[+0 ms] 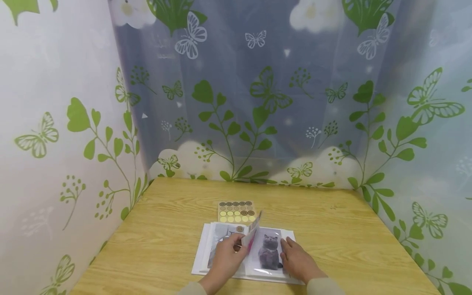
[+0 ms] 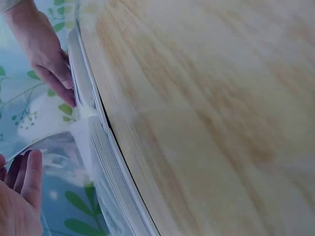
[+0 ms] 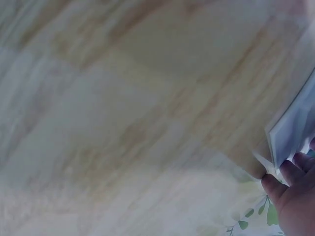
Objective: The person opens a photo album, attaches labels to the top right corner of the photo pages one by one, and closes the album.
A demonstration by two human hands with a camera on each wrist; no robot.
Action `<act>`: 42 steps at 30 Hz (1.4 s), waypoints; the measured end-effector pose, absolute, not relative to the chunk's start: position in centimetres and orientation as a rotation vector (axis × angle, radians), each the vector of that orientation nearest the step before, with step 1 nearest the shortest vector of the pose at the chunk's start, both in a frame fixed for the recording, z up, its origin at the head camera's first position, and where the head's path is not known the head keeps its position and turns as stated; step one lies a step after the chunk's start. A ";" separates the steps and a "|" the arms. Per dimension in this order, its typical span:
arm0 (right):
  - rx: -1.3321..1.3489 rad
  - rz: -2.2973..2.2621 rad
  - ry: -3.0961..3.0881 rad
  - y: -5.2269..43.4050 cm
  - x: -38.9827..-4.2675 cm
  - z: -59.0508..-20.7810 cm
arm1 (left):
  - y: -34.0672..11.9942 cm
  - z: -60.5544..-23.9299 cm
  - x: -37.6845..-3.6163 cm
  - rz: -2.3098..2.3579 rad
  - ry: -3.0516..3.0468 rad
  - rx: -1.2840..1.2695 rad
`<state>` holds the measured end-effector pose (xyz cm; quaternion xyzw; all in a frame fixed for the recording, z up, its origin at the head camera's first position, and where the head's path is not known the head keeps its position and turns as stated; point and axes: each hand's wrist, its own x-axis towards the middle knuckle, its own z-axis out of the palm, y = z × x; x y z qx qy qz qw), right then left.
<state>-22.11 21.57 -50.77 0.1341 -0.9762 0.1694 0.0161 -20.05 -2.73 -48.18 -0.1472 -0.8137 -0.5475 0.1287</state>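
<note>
Left hand [image 1: 225, 256]: appeared to pinch the raised page [image 1: 252, 233] between thumb and curled fingers.
Right hand [image 1: 298, 259]: lay with fingers extended on the outer edge of the cat page [image 1: 270, 250].
Raised page: a loose pinch could have let it flop back; a hard tug could have creased it.
Photo album [image 1: 198, 256]: lay open on the table [image 1: 166, 213] under both hands; with the right fingers lifted, that pull might have slid it.
Sticker sheet [image 1: 236, 211]: lay just beyond, where a forward slide could have nudged it.
Left wrist view: showed the stacked page edges [image 2: 112, 167] side-on, which the head view hid.
Head view: alone showed the cat picture.
</note>
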 end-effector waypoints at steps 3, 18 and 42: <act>0.423 0.533 -3.034 21.5 -22.0 -50.7 | -3.6 -48.3 -19.9 -1.676 -2.355 -0.374; 0.422 0.547 -3.039 21.6 -21.9 -50.7 | -8.1 -48.8 -18.9 -2.104 -2.250 -0.185; 0.376 0.561 -3.064 21.7 -22.1 -50.8 | -11.3 -50.9 -17.3 -2.127 -2.280 0.112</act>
